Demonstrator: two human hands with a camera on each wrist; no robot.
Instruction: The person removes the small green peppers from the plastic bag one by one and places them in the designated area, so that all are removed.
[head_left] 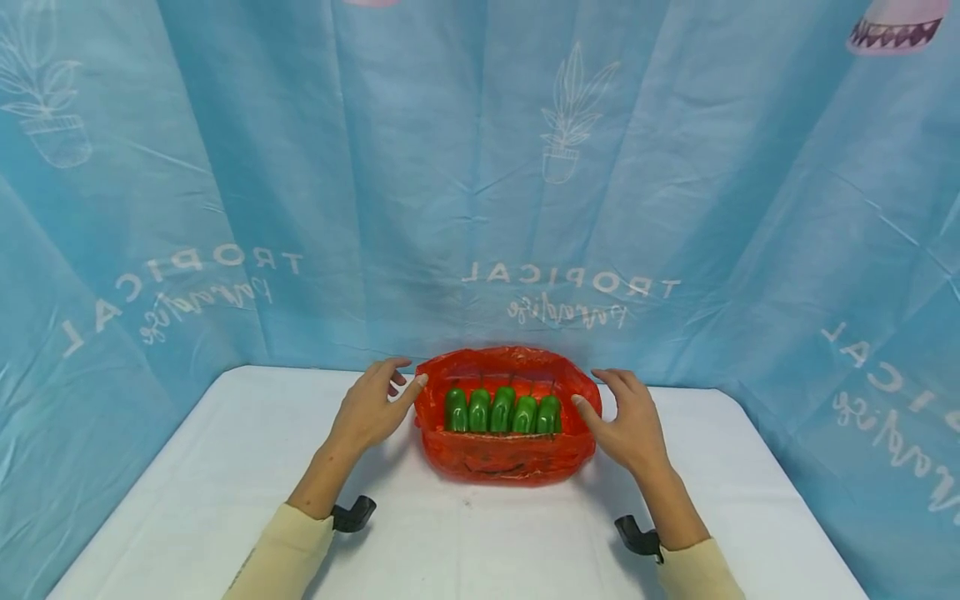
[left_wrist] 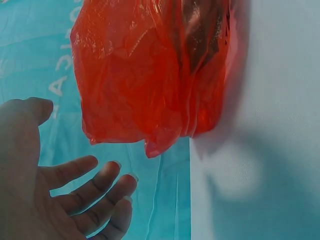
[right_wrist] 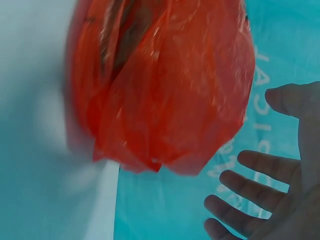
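A red plastic bag (head_left: 510, 458) stands on the table with its mouth spread wide. Inside it, several glossy green peppers (head_left: 502, 410) with thin stems are lined up in a row. At the bag's left end is my left hand (head_left: 372, 406), thumb near the rim and fingers spread. My right hand (head_left: 628, 417) mirrors it at the right end. In the left wrist view, the left fingers (left_wrist: 82, 195) are apart from the bag's side (left_wrist: 130, 100). Likewise, a gap shows between the right fingers (right_wrist: 255, 190) and the bag (right_wrist: 185, 110) in the right wrist view. Neither hand holds anything.
The white table (head_left: 480, 542) runs back to a blue curtain (head_left: 420, 208) with printed plants and mirrored lettering. The curtain also closes off both sides. A black wrist strap mount (head_left: 354, 514) sits on the left wrist, another mount (head_left: 637, 536) on the right.
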